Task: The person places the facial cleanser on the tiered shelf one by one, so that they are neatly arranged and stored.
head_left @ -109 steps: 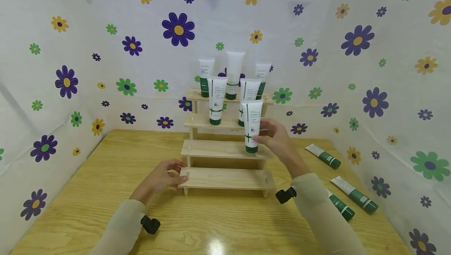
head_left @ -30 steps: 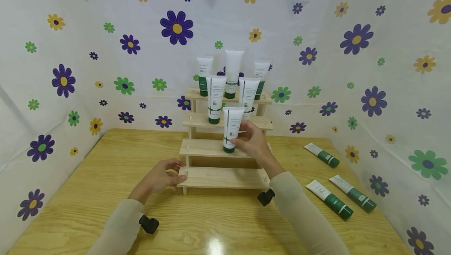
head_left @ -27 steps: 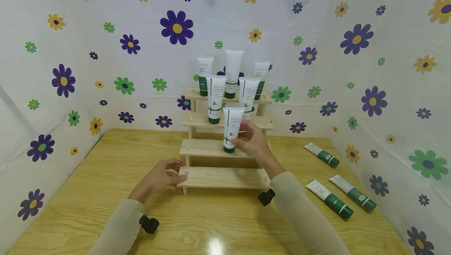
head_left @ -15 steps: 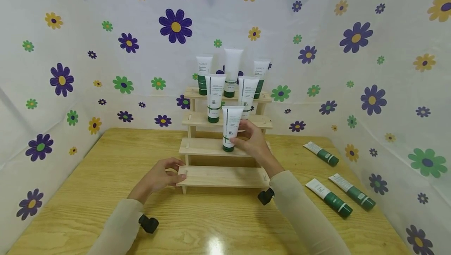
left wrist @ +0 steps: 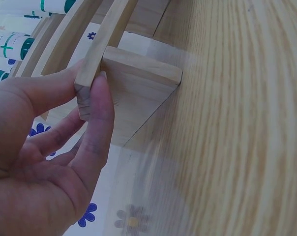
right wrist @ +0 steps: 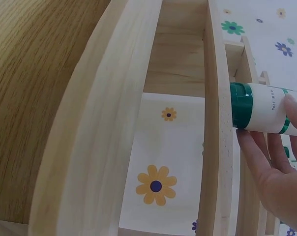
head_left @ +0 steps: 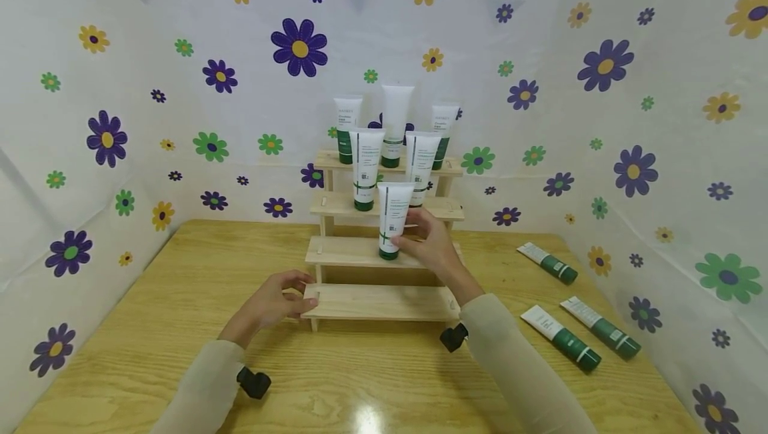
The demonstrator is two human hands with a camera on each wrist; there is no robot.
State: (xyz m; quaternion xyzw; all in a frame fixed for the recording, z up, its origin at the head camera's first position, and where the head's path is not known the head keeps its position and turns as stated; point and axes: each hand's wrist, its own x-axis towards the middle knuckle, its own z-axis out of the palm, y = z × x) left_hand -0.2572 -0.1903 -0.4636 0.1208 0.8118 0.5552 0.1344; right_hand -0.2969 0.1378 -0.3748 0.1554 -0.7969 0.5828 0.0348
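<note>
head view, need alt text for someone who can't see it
A person's right hand holds a white, green-capped tube at the third shelf down of a four-tier wooden stand, while their left hand pinches the left end of the lowest shelf. Five more tubes stand on the upper two shelves, and three others lie on the table to the right.

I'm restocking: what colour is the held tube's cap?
Its cap is green, clearest in the right wrist view.
</note>
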